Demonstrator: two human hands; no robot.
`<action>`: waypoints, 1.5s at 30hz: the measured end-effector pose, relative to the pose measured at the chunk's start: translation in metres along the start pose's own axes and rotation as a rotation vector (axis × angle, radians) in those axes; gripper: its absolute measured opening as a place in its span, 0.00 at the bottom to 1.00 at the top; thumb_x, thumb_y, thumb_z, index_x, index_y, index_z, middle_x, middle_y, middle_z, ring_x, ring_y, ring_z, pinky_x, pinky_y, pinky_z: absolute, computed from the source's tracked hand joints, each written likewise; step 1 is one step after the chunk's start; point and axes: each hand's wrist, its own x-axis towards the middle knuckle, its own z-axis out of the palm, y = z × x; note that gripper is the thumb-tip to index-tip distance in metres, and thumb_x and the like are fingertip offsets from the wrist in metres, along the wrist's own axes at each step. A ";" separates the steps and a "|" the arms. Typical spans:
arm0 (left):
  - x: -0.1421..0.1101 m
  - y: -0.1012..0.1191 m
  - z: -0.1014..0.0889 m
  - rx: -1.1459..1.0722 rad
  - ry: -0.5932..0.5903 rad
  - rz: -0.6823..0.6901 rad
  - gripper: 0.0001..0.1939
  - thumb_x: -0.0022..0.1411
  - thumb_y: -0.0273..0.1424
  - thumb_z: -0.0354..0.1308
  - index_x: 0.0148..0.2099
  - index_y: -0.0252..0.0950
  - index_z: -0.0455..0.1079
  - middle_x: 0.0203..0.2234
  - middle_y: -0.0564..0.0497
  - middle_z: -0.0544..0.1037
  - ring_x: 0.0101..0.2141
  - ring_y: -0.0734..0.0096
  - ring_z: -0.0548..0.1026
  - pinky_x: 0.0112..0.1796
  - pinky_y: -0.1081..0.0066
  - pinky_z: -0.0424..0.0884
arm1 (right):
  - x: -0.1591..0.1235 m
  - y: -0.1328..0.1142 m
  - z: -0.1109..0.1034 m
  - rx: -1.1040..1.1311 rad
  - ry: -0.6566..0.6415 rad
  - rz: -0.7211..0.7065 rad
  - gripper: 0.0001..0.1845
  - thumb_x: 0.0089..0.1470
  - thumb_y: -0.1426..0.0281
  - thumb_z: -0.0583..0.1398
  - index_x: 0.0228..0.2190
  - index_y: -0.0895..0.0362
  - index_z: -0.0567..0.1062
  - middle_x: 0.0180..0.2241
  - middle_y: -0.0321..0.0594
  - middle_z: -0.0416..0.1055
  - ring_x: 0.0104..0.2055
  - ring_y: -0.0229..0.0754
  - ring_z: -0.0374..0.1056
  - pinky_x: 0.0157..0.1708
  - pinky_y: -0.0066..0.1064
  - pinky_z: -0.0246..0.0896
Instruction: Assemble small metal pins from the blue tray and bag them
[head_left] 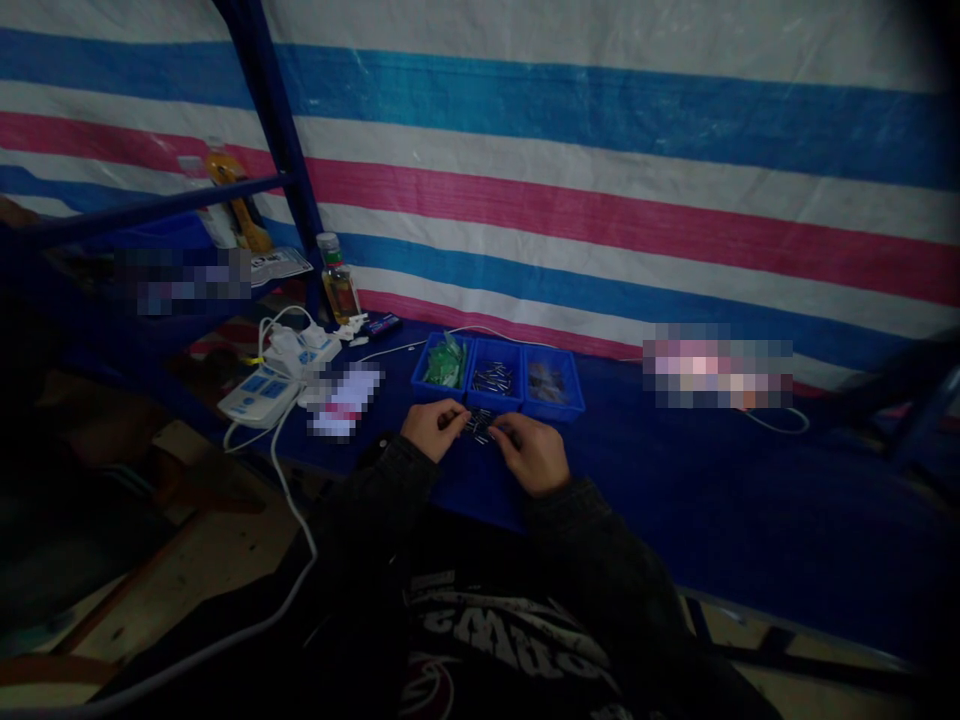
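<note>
Hands (486,437) above blue tabletop (630,465).

Dim light here; a blue, pink and white striped sheet (600,220) walls in the blue table (675,480) and frame (274,110).

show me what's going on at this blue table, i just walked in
A person has both hands at a small cluster of slim dark pieces on the near side of three joined blue bins. The left hand is at one side of it, the right hand at the other; each grip is too dim to read. The left bin holds green stuff, the middle bin more slim pieces, the right bin something unclear.
</note>
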 end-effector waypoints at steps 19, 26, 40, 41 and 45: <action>-0.002 0.006 -0.002 -0.044 -0.072 0.056 0.11 0.64 0.36 0.57 0.35 0.34 0.76 0.19 0.54 0.77 0.22 0.77 0.73 0.26 0.79 0.66 | -0.004 -0.002 0.010 -0.103 -0.219 0.018 0.03 0.60 0.68 0.58 0.35 0.52 0.73 0.34 0.35 0.74 0.34 0.39 0.69 0.30 0.28 0.52; -0.002 0.006 -0.001 -0.035 -0.089 0.076 0.12 0.64 0.36 0.57 0.36 0.34 0.76 0.19 0.54 0.77 0.22 0.77 0.73 0.26 0.79 0.65 | -0.008 -0.005 0.008 -0.135 -0.164 0.001 0.04 0.62 0.70 0.55 0.35 0.52 0.70 0.35 0.36 0.73 0.34 0.40 0.70 0.30 0.29 0.53; -0.004 0.015 -0.007 -0.020 -0.268 0.167 0.15 0.66 0.38 0.54 0.39 0.33 0.76 0.23 0.52 0.79 0.24 0.76 0.73 0.27 0.79 0.65 | -0.011 -0.004 0.004 0.045 0.057 -0.084 0.07 0.64 0.70 0.52 0.37 0.53 0.70 0.35 0.39 0.73 0.37 0.41 0.70 0.38 0.29 0.61; -0.004 0.015 -0.007 -0.023 -0.268 0.168 0.15 0.67 0.38 0.54 0.39 0.33 0.76 0.23 0.52 0.79 0.24 0.76 0.73 0.27 0.79 0.65 | -0.011 -0.004 0.004 0.055 0.050 -0.093 0.08 0.64 0.70 0.52 0.37 0.53 0.70 0.35 0.39 0.72 0.37 0.41 0.70 0.38 0.30 0.61; -0.004 0.014 -0.008 -0.033 -0.278 0.182 0.15 0.67 0.37 0.53 0.39 0.32 0.76 0.23 0.52 0.79 0.24 0.76 0.73 0.28 0.79 0.65 | -0.011 -0.005 0.004 0.100 0.024 -0.132 0.07 0.65 0.68 0.53 0.39 0.53 0.71 0.37 0.39 0.73 0.38 0.41 0.71 0.40 0.30 0.63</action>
